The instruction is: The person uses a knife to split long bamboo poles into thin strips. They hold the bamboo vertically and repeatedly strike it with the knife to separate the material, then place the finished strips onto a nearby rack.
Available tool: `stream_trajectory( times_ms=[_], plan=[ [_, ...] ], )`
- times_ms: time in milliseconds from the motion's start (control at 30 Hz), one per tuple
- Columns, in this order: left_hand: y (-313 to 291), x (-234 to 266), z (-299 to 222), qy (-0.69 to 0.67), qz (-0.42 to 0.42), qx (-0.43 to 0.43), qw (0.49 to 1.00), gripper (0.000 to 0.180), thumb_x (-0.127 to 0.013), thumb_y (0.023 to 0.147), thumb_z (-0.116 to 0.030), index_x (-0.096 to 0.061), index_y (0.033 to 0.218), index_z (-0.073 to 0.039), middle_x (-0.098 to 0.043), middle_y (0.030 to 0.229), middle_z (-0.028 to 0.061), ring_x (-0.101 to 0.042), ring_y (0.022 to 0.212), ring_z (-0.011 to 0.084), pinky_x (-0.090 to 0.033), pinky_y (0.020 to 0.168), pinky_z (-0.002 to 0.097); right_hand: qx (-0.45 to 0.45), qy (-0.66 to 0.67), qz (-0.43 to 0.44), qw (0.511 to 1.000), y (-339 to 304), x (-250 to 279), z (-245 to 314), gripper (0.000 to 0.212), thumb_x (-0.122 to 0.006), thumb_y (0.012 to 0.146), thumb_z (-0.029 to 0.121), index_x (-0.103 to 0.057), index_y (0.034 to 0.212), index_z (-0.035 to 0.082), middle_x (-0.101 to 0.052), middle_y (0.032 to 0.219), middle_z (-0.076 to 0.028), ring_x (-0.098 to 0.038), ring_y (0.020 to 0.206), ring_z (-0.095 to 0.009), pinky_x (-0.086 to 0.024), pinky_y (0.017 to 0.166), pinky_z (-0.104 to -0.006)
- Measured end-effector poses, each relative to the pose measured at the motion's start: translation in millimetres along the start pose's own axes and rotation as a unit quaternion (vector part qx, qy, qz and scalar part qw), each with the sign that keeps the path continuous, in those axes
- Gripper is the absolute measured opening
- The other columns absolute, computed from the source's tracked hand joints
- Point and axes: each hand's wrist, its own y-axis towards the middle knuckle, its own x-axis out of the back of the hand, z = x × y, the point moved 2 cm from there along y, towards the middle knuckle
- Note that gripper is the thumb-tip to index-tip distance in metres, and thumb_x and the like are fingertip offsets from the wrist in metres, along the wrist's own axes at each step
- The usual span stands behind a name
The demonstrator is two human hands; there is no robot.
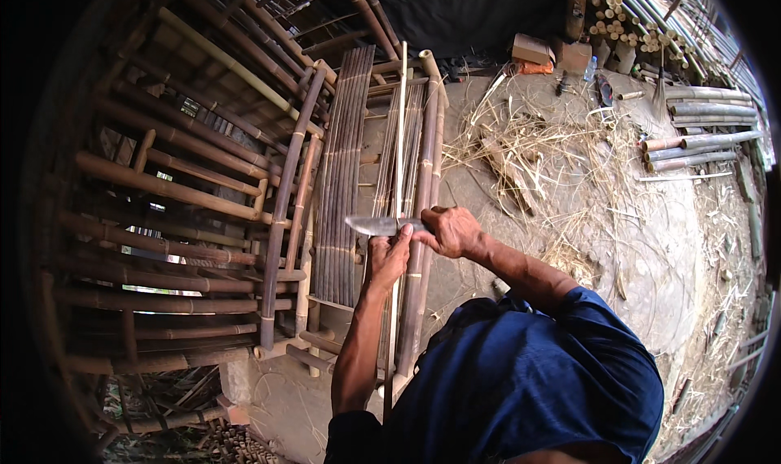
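My right hand [452, 231] is wrapped round the handle of a knife [373, 225], whose broad metal blade points left. The blade lies across a long, pale bamboo strip [400, 130] that runs from the far end of a bamboo bench toward my body. Just below the blade, my left hand [388, 259] closes on the strip, its thumb up against the knife near the handle. Under both hands is the bench, with a slatted bamboo panel [342, 171] on its left side and a thick bamboo rail [425, 167] on its right.
Bamboo frames [195, 191] are stacked on the left. Thin shavings [529, 167] litter the concrete floor to the right. Farther right lie cut bamboo poles [700, 146]. At the back are a cardboard box [533, 49], a plastic bottle [591, 68] and piled poles [614, 23].
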Motion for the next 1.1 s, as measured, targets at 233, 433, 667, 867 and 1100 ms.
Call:
stream_trajectory(
  times_ms=[233,433,667,867,1100],
  plan=[
    [-109.0,-2.1,1.5,0.131,0.104,-0.054,0.985,0.052,-0.059,0.095,-0.023,-0.049,0.138,0.003,-0.043,0.062,-0.0083,-0.038,0.055,0.0016,-0.029,0.047,0.0224,-0.141,-0.155,-0.091,0.974,56.1,53.7,-175.6,0.066,-0.021,0.102,0.06,-0.064,0.084,0.012,-0.035,0.048,0.002,-0.027,0.034,-0.009,-0.029,0.028,-0.0311],
    [-162.7,42.4,11.0,0.051,0.133,0.048,0.989,0.044,-0.052,0.099,-0.014,-0.047,0.14,0.003,-0.049,0.078,-0.0052,-0.04,0.066,0.0012,-0.033,0.056,0.0193,-0.201,-0.163,-0.007,0.966,65.6,80.7,-168.9,0.059,-0.038,0.1,0.058,-0.057,0.066,0.014,-0.046,0.049,-0.004,-0.042,0.038,-0.015,-0.037,0.036,-0.0348],
    [-171.0,43.8,16.9,0.165,0.148,0.015,0.975,0.045,-0.053,0.097,-0.012,-0.048,0.139,0.003,-0.042,0.064,-0.0082,-0.036,0.057,0.0001,-0.03,0.052,0.0198,-0.17,-0.225,-0.005,0.959,65.5,104.4,-197.2,0.052,-0.041,0.102,0.048,-0.063,0.078,0.008,-0.058,0.055,-0.011,-0.051,0.039,-0.023,-0.039,0.037,-0.0387],
    [-191.0,53.3,24.0,0.166,0.158,0.077,0.97,0.045,-0.056,0.098,-0.018,-0.05,0.136,0.005,-0.064,0.106,0.0103,-0.059,0.093,0.0144,-0.048,0.081,0.0282,-0.164,-0.247,-0.021,0.955,30.4,165.7,-188.7,0.05,-0.046,0.096,0.053,-0.067,0.093,0.008,-0.067,0.081,-0.021,-0.065,0.071,-0.041,-0.05,0.064,-0.0495],
    [-285.3,92.6,39.0,0.0,0.094,0.291,0.952,0.036,-0.059,0.099,-0.029,-0.065,0.124,-0.003,-0.039,0.058,-0.01,-0.033,0.048,0.0001,-0.026,0.044,0.0209,-0.474,-0.144,-0.27,0.826,10.7,261.7,-304.3,0.081,-0.03,0.095,0.068,-0.07,0.083,-0.001,-0.067,0.089,-0.03,-0.063,0.096,-0.049,-0.047,0.086,-0.0532]
  ],
)
